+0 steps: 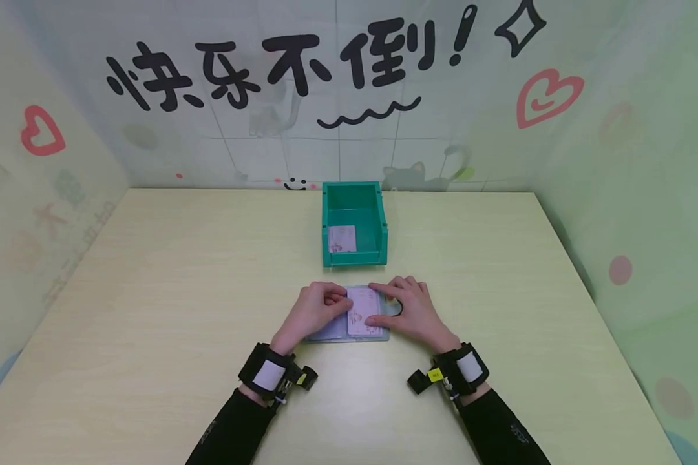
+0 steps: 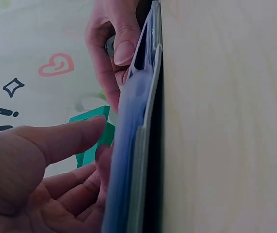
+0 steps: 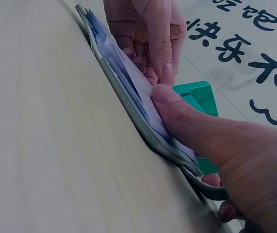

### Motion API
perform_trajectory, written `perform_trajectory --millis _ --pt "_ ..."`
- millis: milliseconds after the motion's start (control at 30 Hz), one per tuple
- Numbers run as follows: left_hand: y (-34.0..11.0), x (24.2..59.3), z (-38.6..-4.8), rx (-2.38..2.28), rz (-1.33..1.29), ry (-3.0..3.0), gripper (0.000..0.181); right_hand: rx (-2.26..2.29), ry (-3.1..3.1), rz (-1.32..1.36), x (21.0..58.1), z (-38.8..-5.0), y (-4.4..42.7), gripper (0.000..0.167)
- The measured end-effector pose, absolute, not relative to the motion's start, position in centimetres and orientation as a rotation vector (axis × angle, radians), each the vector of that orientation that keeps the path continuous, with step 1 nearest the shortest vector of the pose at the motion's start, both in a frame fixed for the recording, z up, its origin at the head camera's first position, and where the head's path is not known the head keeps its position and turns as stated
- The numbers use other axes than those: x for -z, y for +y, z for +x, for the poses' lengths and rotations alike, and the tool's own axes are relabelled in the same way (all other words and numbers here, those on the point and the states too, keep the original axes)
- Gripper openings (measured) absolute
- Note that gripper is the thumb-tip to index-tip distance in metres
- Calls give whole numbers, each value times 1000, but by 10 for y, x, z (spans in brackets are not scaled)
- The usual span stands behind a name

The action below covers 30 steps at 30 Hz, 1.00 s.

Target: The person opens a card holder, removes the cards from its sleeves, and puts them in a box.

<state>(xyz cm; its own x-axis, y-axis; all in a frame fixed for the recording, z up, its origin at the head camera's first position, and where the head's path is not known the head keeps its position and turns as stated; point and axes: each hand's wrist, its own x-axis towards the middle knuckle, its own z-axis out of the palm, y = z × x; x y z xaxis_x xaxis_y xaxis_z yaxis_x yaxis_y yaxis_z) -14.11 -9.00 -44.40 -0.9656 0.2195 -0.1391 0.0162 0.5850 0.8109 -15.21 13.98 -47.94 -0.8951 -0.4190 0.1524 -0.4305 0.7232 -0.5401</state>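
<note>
A pale blue card album [image 1: 328,335] with clear pages lies open on the table, and a pink printed card [image 1: 362,311] shows on its right part. My right hand [image 1: 413,309] holds the card at its right side, thumb on its face and index finger at the top edge. From the left, my left hand [image 1: 320,307] reaches over the album, fingers loosely bent, with thumb and index tip by the card's left edge. In the left wrist view the left thumb [image 2: 82,136] stands apart from the fingers. Whether the card sits inside a sleeve is hard to tell.
Behind the album stands a green open-front bin [image 1: 357,259], with another pink card [image 1: 342,239] in it. The light wooden table [image 1: 180,290] is bordered by printed cloth walls at the back and sides.
</note>
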Motion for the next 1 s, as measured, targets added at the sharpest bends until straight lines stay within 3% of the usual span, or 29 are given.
perform_trajectory --millis 1000 --pt "-94 448 -144 -1336 276 2508 44 -899 -2904 743 480 -152 141 70"
